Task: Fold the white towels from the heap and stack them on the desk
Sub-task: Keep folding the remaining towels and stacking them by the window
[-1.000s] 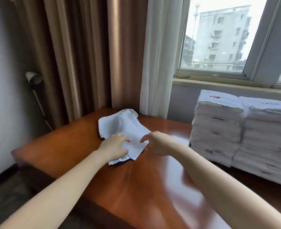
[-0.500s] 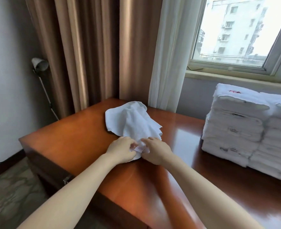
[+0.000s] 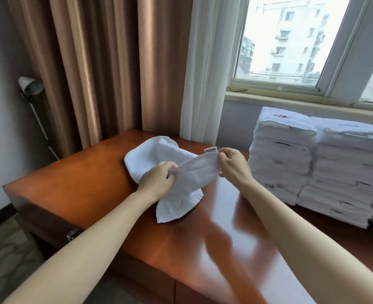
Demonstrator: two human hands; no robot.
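Note:
A white towel (image 3: 181,189) lies partly on the brown desk (image 3: 89,189), its near edge lifted off the wood. My left hand (image 3: 157,181) pinches that edge at the left. My right hand (image 3: 232,165) pinches the same edge at the corner with the small label (image 3: 210,150), so the edge is stretched between both hands. The far part of the towel rests bunched on the desk. Two tall stacks of folded white towels (image 3: 321,170) stand at the desk's right side under the window.
Brown curtains (image 3: 89,66) and a sheer white curtain (image 3: 205,66) hang behind the desk. A lamp on a thin stand (image 3: 31,86) is at the left wall. The desk's left and front edges drop to the floor.
Both hands gripped the towel's near edge on the desk, then lifted it and moved apart, stretching the edge. The label corner now sticks up at my right hand.

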